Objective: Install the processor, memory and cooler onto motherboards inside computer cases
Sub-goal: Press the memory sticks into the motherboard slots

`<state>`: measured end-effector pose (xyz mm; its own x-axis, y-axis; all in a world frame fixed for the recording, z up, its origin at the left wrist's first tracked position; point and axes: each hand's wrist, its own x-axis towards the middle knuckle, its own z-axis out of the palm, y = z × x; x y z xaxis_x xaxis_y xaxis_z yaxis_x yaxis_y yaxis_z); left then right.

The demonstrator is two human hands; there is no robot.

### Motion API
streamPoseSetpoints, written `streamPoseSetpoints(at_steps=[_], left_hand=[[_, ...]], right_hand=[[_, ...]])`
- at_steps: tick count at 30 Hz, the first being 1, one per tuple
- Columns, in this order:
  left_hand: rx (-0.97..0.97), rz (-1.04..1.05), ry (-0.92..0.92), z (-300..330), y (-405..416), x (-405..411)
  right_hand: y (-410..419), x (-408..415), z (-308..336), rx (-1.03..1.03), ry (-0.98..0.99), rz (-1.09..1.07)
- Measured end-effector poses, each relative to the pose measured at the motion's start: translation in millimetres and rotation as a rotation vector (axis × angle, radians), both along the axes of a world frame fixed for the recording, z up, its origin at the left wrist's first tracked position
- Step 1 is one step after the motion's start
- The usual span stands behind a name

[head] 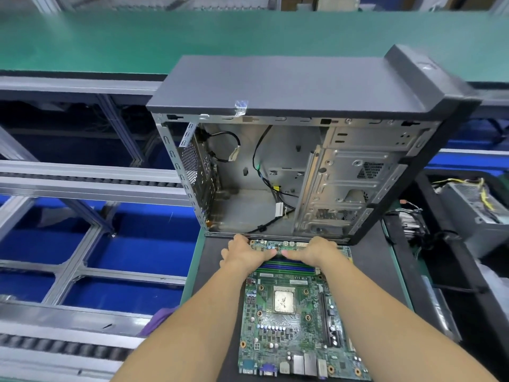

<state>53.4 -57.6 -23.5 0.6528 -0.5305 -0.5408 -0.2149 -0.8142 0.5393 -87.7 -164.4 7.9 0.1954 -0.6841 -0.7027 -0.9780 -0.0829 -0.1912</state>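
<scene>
Now, board: my motherboard (297, 312) lies flat on a dark mat (217, 271), just in front of the case (289, 150); long axis runs from me toward the case, port row at my end, memory end at the case.
Board surface: green laminate, dotted with small round capacitors; a black slot runs lengthwise along its right side.
Processor (284, 301): square, dull grey metal lid, smeared; seated mid-board.
Memory (286, 265): long thin sticks, green with purple, lying crosswise to the board's long axis, parallel to one another.
Left hand (245, 256): palm down on the left end of the memory, fingers straight and together, pressing; nothing gripped.
Right hand (316, 250): palm down on the right end, fingers straight, pressing; thumb tips of both hands nearly meet over the middle.
Case: upright, open side facing me; bare stamped grey steel inside, perforated rear grille at left, matte dark lid, loose black cables hanging within.
Right of mat: grey power supply (473, 202) with yellow wires.
</scene>
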Motion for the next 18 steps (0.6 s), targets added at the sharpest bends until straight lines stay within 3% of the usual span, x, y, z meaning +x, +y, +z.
streamPoseSetpoints(at_steps=[6,12,14,18], left_hand=[[-0.232,-0.129,-0.176,-14,37,-6],[-0.379,-0.136,-0.313,-31,57,-19],[-0.398,-0.115,-0.309,-31,58,-21],[-0.421,-0.049,-0.295,-29,56,-23]], right_hand=[[26,-39,-9,-0.308,-0.377,-0.116],[52,-56,-28,-0.451,-0.48,-0.146],[53,-57,-31,-0.481,-0.487,-0.232],[54,-59,-32,-0.497,-0.457,-0.171]])
